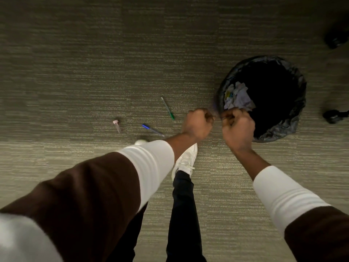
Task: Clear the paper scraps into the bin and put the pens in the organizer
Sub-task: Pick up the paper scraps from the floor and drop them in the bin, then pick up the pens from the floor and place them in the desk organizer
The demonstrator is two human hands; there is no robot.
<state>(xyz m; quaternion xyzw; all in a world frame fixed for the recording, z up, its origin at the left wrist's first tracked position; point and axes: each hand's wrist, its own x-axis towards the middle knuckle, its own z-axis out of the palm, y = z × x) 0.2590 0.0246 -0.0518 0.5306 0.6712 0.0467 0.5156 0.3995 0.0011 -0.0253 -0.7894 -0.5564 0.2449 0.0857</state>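
1. The bin (264,99) stands on the carpet (94,53) to the right, lined with a dark bag, with crumpled paper scraps (238,97) already lying inside against its near-left wall.
2. The right hand (238,129) is over the bin's near rim; the left hand (198,124) is just beside it, outside the rim.
3. Both hands are curled into fists, fingers together; whether either encloses anything, I cannot tell.
4. No loose scraps show on the floor, so the pens look like the remaining work.
5. The green pen (167,108) lies just left of the left hand, its long axis running away from the person.
6. The blue pen (153,130) lies nearer the feet, angled across; a small pink piece (117,125) lies further left.
7. The left hand is the nearer one to both pens; no organizer is in view.
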